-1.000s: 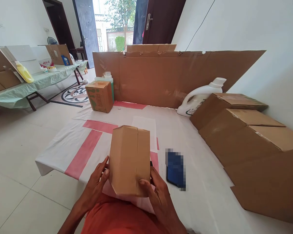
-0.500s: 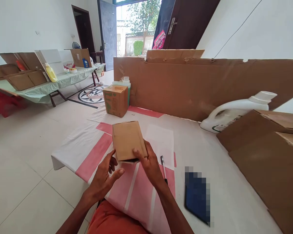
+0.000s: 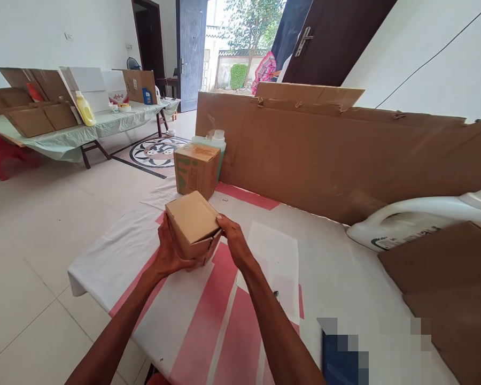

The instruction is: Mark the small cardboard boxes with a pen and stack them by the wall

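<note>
A small brown cardboard box (image 3: 192, 216) is held up over the near table, tilted, with a thin gap along its lid edge at the near right. My left hand (image 3: 167, 250) is closed around its left side and underside. At the right corner, by the gap, my right hand (image 3: 233, 239) grips the lid edge with thumb and fingers. Below and to the right, a white sheet of paper (image 3: 282, 256) lies on the red-and-white cloth (image 3: 192, 326). Most of a pen (image 3: 276, 294) is hidden by my right forearm.
A printed carton (image 3: 196, 170) stands behind the box, before a jug of green liquid (image 3: 220, 140). A long cardboard panel (image 3: 324, 155) edges the table. To the right are a white jug (image 3: 409, 219), cardboard (image 3: 444, 267) and a partly blurred dark blue object (image 3: 336, 358).
The box has moved left and turned, showing its near side. My left hand has closed around it, and my right hand has shifted to the lid corner. The view has swung slightly.
</note>
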{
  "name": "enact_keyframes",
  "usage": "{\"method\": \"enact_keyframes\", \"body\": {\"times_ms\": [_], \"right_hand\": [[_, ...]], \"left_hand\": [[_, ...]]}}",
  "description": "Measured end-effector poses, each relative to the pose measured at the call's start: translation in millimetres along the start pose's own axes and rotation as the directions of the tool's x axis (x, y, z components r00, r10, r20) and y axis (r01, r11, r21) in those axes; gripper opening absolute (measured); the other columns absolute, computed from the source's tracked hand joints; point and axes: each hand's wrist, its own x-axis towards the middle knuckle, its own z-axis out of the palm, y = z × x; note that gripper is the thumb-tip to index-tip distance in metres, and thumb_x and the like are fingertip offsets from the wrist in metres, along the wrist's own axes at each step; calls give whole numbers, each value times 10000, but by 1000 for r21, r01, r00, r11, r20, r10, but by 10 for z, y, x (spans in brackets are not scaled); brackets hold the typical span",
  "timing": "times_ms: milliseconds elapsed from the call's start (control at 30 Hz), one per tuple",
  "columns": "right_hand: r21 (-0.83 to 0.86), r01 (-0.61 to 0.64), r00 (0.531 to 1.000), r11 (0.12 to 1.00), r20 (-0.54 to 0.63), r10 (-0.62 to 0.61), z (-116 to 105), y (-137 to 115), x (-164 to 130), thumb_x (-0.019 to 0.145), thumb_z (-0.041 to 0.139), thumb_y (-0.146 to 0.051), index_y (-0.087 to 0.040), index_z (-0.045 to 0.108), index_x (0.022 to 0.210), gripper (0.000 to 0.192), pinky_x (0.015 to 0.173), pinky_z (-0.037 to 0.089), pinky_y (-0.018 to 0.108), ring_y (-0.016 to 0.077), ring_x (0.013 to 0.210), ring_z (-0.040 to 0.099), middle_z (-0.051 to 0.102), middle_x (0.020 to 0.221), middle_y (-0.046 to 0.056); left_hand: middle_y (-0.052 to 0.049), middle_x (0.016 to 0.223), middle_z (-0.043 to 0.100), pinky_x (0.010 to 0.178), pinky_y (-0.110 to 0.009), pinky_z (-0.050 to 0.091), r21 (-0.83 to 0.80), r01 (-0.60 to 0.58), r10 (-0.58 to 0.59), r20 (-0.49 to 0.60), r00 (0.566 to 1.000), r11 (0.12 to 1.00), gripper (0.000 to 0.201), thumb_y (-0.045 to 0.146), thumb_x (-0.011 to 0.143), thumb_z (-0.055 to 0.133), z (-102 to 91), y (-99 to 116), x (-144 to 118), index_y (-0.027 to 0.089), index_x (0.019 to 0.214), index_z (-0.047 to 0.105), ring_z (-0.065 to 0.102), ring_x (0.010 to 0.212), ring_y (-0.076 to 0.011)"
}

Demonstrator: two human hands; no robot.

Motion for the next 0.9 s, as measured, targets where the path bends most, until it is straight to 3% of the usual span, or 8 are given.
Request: {"method": "enact_keyframes", "body": {"times_ms": [133, 233, 367, 500, 700, 800, 833, 900], "right_hand": [[-17, -56, 985, 998, -164, 52, 372, 228, 408, 979, 373, -744, -202, 517, 1520, 779, 1240, 295, 520, 340, 1505, 386, 520, 1582, 120], [-18, -100, 981, 995, -169, 95, 590, 429, 575, 934, 440, -775, -191, 369, 1616, 900, 1282, 199, 524, 337, 1571, 271, 385, 1669, 143], [14, -80, 993, 997, -84, 81, 609, 612, 749, 936, 472, -742, -235, 395, 1605, 843, 1253, 291, 508, 309, 1560, 309, 365, 1687, 116], [44, -131, 991, 990, -21, 132, 483, 673, 716, 909, 534, -723, -248, 418, 1584, 834, 1097, 482, 526, 336, 1417, 504, 416, 1649, 140], [48, -188, 981, 981, -33, 190, 52, 393, -347, 930, 640, -537, -258, 584, 1423, 568, 819, 617, 424, 253, 1016, 704, 682, 1324, 117], [-42, -169, 951, 985, -270, 151, -476, 168, -1218, 986, 602, -498, -297, 628, 1352, 419, 860, 604, 401, 237, 1061, 697, 688, 1314, 82], [-130, -178, 886, 975, -452, 102, -691, 107, -1552, 1002, 576, -491, -288, 647, 1302, 369, 870, 597, 408, 246, 1085, 692, 696, 1293, 85], [-337, -248, 604, 908, -787, -127, -1126, 12, -2267, 997, 557, -509, -244, 658, 1224, 363, 913, 576, 468, 283, 1086, 685, 706, 1210, 115]], "left_hand": [[-248, 1647, 158, 1249, -617, 266, 103, 16, 2, -179, 984, 995, 1626, 385, 492, 981, 172, -68, 438, 190, 1621, -173, 193, 1530, -481], [-311, 1608, 123, 1231, -661, 242, 118, 98, -61, -281, 958, 988, 1585, 451, 546, 962, 352, -93, 848, 112, 1624, -150, 152, 1520, -517], [-325, 1576, 184, 1243, -601, 257, 156, 120, -66, -315, 947, 980, 1524, 464, 583, 950, 513, -163, 1256, 55, 1633, -76, 216, 1512, -479], [-326, 1596, 230, 1259, -570, 243, 197, 118, -54, -300, 952, 973, 1535, 482, 544, 968, 541, -213, 1495, 37, 1629, -23, 274, 1503, -449], [-382, 1659, 95, 1295, -586, 107, 178, 144, -105, -212, 972, 973, 1627, 776, 535, 860, 415, -6, 1467, -90, 1586, -32, 145, 1548, -509], [-321, 1713, -31, 1310, -576, -17, 164, 132, -105, -160, 981, 978, 1598, 926, 591, 704, 409, 124, 1239, -42, 1596, -76, 11, 1581, -509], [-246, 1739, -76, 1317, -565, -15, 159, 109, -85, -152, 985, 981, 1555, 926, 617, 688, 444, 173, 1123, 48, 1616, -118, -38, 1593, -478], [-156, 1760, -74, 1309, -626, 8, 184, -18, 50, -173, 984, 983, 1424, 890, 700, 660, 589, 315, 825, 181, 1632, -150, -36, 1601, -451]]}}
